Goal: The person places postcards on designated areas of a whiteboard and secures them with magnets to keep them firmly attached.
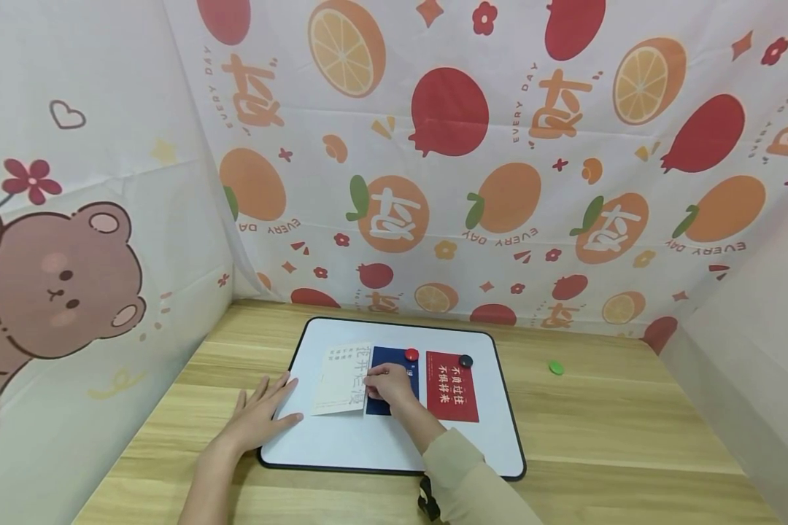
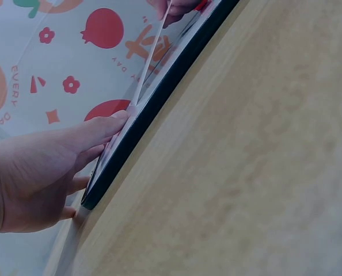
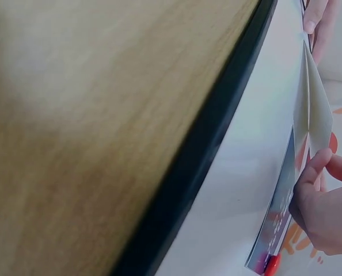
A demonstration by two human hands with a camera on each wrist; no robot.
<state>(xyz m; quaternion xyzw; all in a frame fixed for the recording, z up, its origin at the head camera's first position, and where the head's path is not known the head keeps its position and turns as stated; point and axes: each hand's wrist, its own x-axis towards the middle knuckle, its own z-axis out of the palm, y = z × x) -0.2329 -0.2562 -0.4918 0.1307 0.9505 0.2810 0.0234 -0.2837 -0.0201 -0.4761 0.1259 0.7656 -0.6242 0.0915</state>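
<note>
A white card printed with characters (image 1: 338, 379) lies toward the left of a black-rimmed whiteboard (image 1: 348, 448). My right hand (image 1: 392, 385) pinches the card's right edge between thumb and fingers. In the right wrist view the pinched side of the white card (image 3: 319, 112) is raised from the board. My left hand (image 1: 255, 423) rests on the board's left edge with fingers spread. Beneath my right hand is a dark blue card (image 1: 377, 406), partly hidden, with a red round magnet (image 1: 411, 354) at its top. Beside it lies a red card (image 1: 453, 401) under a black magnet (image 1: 465, 361).
A green magnet (image 1: 556, 367) lies on the wooden table (image 1: 604, 437) to the right of the board. Fruit-printed cloth (image 1: 446, 240) hangs behind the table, and a bear-printed cloth (image 1: 66, 277) hangs at the left.
</note>
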